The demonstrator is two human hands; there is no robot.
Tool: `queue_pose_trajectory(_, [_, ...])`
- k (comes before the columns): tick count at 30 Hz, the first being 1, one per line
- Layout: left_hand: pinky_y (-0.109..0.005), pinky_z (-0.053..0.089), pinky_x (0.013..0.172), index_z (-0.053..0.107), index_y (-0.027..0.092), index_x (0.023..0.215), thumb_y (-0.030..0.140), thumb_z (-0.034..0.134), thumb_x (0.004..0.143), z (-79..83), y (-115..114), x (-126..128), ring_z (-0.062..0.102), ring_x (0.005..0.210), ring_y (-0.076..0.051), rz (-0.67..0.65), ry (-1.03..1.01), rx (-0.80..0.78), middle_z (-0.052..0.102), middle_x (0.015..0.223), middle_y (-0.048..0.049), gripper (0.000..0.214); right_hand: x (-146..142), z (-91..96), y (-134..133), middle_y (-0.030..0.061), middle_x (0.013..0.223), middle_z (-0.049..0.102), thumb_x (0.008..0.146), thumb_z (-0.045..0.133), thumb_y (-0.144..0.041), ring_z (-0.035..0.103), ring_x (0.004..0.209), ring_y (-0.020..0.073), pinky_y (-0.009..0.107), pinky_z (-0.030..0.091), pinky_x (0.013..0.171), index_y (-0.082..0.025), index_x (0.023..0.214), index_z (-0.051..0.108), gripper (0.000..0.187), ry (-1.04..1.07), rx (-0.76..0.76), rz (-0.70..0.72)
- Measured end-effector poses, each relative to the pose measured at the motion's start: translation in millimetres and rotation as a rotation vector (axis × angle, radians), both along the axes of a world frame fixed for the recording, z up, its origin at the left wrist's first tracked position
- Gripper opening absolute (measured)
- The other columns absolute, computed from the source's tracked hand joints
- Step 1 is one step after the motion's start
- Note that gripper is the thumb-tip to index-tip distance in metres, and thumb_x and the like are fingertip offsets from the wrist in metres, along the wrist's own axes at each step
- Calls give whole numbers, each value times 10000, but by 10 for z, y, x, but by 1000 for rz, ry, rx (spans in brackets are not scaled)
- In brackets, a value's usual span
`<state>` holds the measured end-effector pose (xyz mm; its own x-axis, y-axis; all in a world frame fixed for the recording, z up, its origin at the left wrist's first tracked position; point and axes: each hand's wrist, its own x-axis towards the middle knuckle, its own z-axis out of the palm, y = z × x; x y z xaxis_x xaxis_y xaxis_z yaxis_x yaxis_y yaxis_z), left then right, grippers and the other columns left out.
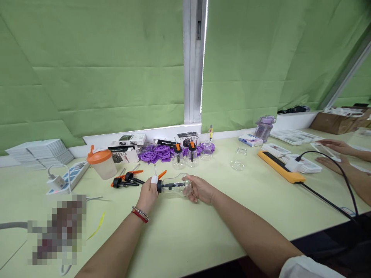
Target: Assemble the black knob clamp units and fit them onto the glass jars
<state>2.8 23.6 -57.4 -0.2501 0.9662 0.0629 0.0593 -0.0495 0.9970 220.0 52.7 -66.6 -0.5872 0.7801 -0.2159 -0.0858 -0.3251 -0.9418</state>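
Observation:
A clear glass bottle lies sideways between my two hands, just above the table. My left hand, with a white wrap on one digit, is closed around the black stopper at the bottle's neck. A metal spout and an orange lever stick out there, and a dark tube runs inside the glass. My right hand curls its fingers around the bottle's wide base. Left of my hands lie loose black stoppers with orange levers. Two stoppered bottles stand upright behind.
Bottles without stoppers stand farther back. Purple plastic parts and small boxes line the wall. An orange-lidded cup and white power strip are left. A yellow power strip lies right, near another person's hands.

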Motion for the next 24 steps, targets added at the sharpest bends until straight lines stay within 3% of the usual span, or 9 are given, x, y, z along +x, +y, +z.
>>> queue_pose_trajectory(7, [-217, 258, 408, 490, 189, 691, 558, 462, 799, -23, -2, -47, 360, 412, -80, -8, 85, 24, 366, 507, 70, 386, -11, -18, 19, 30, 715, 671, 868, 375, -559, 540, 411, 115, 195, 332, 382, -207, 1123, 412, 437, 27, -40, 16])
queue_pose_trajectory(11, [-227, 319, 465, 534, 179, 789, 552, 451, 828, 53, -69, -42, 388, 460, -90, -136, 48, 163, 421, 535, 55, 385, -62, -48, 24, 70, 774, 693, 883, 307, -553, 600, 471, 149, 223, 395, 417, -196, 1076, 433, 425, 118, -90, 84])
queue_pose_trajectory(13, [-240, 382, 545, 555, 174, 903, 512, 581, 758, 76, -85, -13, 452, 538, -105, -173, 27, 241, 496, 617, 35, 369, -93, -70, 20, 96, 797, 697, 891, 289, -527, 644, 538, 179, 252, 440, 459, -172, 1041, 466, 424, 158, -101, 103])
queue_pose_trajectory(15, [-260, 430, 657, 545, 177, 996, 423, 738, 619, 74, -88, 35, 527, 680, -135, -171, 48, 269, 564, 763, 0, 489, -123, -91, 11, 111, 813, 697, 896, 343, -468, 670, 591, 197, 276, 474, 503, -143, 1018, 506, 384, 169, -87, 93])
queue_pose_trajectory(17, [-283, 443, 760, 527, 186, 1029, 350, 789, 551, 54, -89, 89, 556, 826, -169, -165, 94, 267, 588, 903, -34, 569, -149, -108, -1, 118, 811, 695, 893, 426, -406, 676, 604, 198, 290, 495, 532, -117, 1000, 540, 329, 156, -52, 79])
queue_pose_trajectory(21, [-300, 437, 825, 482, 207, 1105, 341, 706, 676, 9, -105, 146, 557, 911, -176, -191, 158, 266, 583, 997, -48, 502, -189, -141, -13, 89, 751, 668, 881, 524, -356, 670, 601, 180, 296, 517, 552, -104, 950, 573, 266, 143, 0, 62])
queue_pose_trajectory(24, [-308, 423, 847, 449, 207, 1152, 330, 665, 726, -3, -106, 124, 546, 956, -180, -188, 253, 292, 573, 1043, -57, 493, -202, -167, 1, 61, 737, 648, 851, 586, -302, 666, 595, 170, 291, 525, 554, -98, 1046, 544, 285, 129, 10, 25])
